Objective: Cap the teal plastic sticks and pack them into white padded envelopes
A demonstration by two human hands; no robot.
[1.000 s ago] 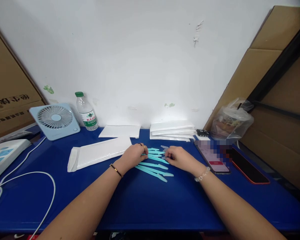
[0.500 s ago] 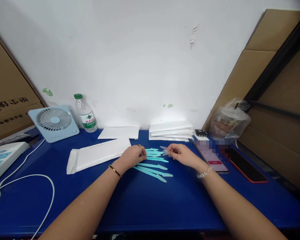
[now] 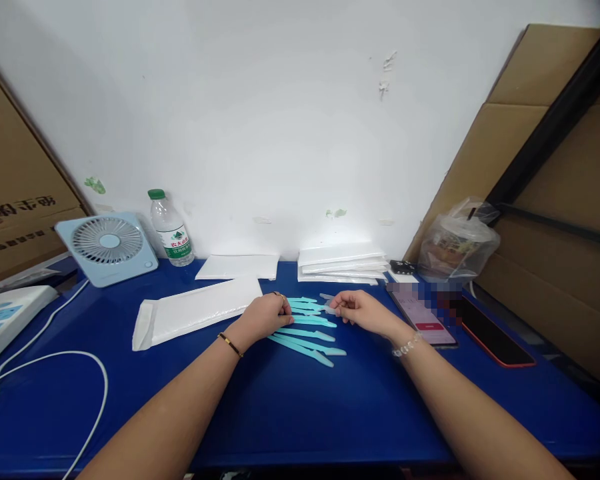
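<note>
Several turquoise eyebrow razors [image 3: 307, 349] lie fanned out on the blue table, blade ends toward the right. My left hand [image 3: 267, 315] rests over their handle ends, thumb and fingers pinched on one eyebrow razor [image 3: 310, 320]. The hand covers most of the handles. Facing it from the right, my right hand [image 3: 356, 309] has its fingertips closed on a small clear blade cap [image 3: 329, 309] beside the razor tips. Whether this cap touches a razor is too small to tell. Another clear piece [image 3: 325, 296] shows just behind those fingers.
A white padded mailer [image 3: 190, 313] lies left of my left hand. Behind are another white mailer [image 3: 237, 267] and a mailer stack [image 3: 343, 261]. A fan [image 3: 111, 248] and a water bottle [image 3: 175, 233] stand left. Two phones [image 3: 420, 317] and a bagged cup [image 3: 457, 243] are right.
Both hands stay almost in place. My right fingertips, with the clear cap, have shifted slightly down by the razor tips. My left hand has moved very slightly.
</note>
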